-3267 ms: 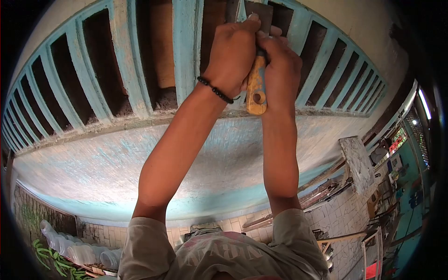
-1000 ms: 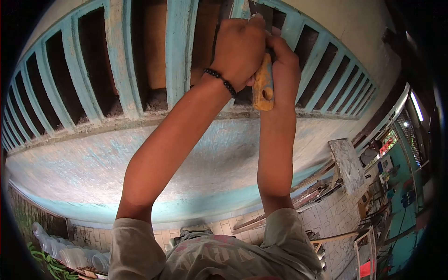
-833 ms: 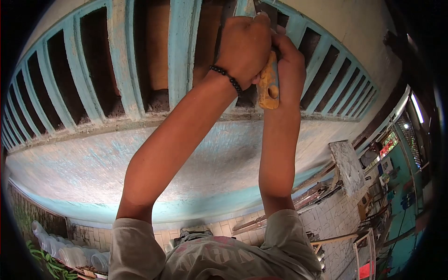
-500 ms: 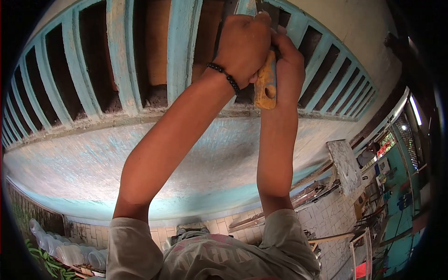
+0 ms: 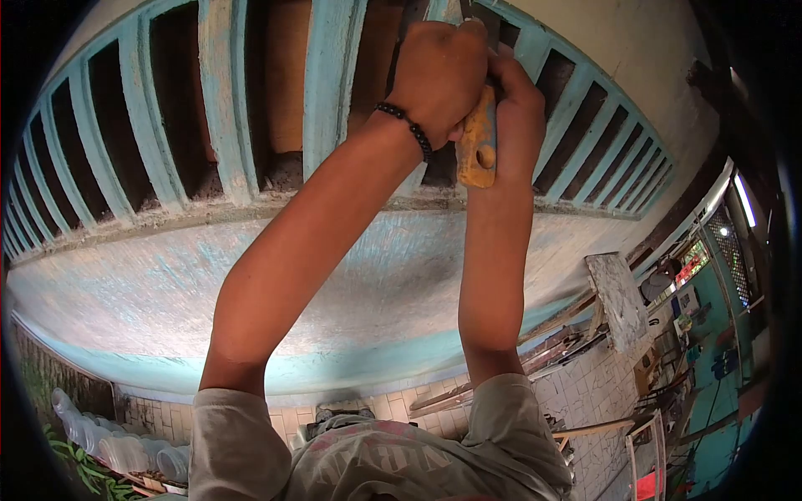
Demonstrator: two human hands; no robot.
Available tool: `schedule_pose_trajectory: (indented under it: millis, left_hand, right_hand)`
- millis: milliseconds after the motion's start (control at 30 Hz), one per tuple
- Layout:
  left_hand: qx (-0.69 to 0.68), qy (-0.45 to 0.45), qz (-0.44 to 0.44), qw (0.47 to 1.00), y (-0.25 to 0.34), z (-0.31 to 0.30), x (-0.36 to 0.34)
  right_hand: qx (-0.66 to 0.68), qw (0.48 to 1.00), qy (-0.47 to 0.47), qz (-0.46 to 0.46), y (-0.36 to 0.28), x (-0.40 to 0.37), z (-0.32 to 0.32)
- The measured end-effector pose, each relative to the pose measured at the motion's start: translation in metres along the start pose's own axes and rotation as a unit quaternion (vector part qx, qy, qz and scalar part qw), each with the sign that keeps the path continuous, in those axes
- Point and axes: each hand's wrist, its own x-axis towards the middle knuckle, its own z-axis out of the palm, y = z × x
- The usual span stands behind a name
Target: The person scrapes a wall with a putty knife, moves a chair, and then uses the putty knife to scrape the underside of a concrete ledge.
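Note:
A scraper with a worn yellow handle (image 5: 478, 150), a hole near its end, sits between my two hands at the top of the head view. My left hand (image 5: 441, 73), with a black bead bracelet at the wrist, is closed around the upper handle. My right hand (image 5: 520, 92) is closed against the handle from the other side, its fingers partly hidden. Most of the blade is covered by my hands. Behind them stands a light-blue slat (image 5: 444, 10) of a grille, its paint worn.
Light-blue slats (image 5: 225, 100) with dark gaps run across the wall above a ledge. The lower wall (image 5: 359, 259) has patchy paint. Clear plastic containers (image 5: 125, 447) lie at lower left. A board (image 5: 616, 301), lumber and a frame (image 5: 647, 455) stand at right; a person (image 5: 660, 280) is farther back.
The handle's lower end has moved slightly up, with both hands still closed on the scraper. The slats at left appear shifted slightly rightward in view.

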Motion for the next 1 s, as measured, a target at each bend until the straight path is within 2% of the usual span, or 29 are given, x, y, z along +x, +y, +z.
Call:
schedule_pose_trajectory:
  millis: [133, 200, 300, 433, 533, 633, 767, 867, 933, 1000]
  left_hand:
    - [-0.032, 0.006, -0.005, 0.999, -0.008, -0.002, -0.002]
    - [-0.044, 0.010, -0.011, 0.999, -0.004, -0.003, -0.006]
    - [0.005, 0.019, -0.043, 0.999, 0.013, 0.001, -0.013]
    - [-0.021, 0.017, -0.027, 0.999, 0.008, 0.000, -0.013]
    - [-0.017, 0.018, -0.008, 1.000, 0.006, 0.000, -0.007]
    - [-0.003, 0.019, 0.020, 1.000, 0.001, 0.000, -0.006]
    - [0.009, 0.011, 0.037, 0.999, -0.002, -0.003, -0.004]
    - [0.014, 0.008, 0.045, 0.999, -0.004, -0.002, 0.000]
    - [0.011, 0.003, 0.051, 0.999, -0.009, -0.003, 0.002]
    - [0.007, 0.003, 0.049, 0.999, -0.020, -0.005, -0.002]
  right_hand:
    - [0.034, 0.999, 0.024, 0.012, 0.002, -0.005, 0.005]
    - [0.006, 1.000, 0.019, -0.003, 0.010, 0.004, -0.001]
    - [0.008, 1.000, 0.002, 0.019, 0.004, 0.002, -0.001]
    - [-0.004, 0.999, 0.025, 0.031, -0.004, -0.009, 0.008]
    - [0.002, 1.000, 0.007, 0.025, -0.002, -0.003, 0.006]
    - [0.022, 1.000, -0.005, 0.016, 0.003, -0.002, 0.001]
    - [-0.063, 0.994, -0.004, -0.091, 0.029, 0.018, -0.016]
    - [-0.094, 0.993, -0.028, -0.070, 0.019, 0.016, -0.018]
    - [-0.006, 1.000, -0.014, -0.009, 0.013, 0.008, -0.010]
    - [-0.100, 0.992, -0.033, -0.076, 0.024, 0.001, -0.021]
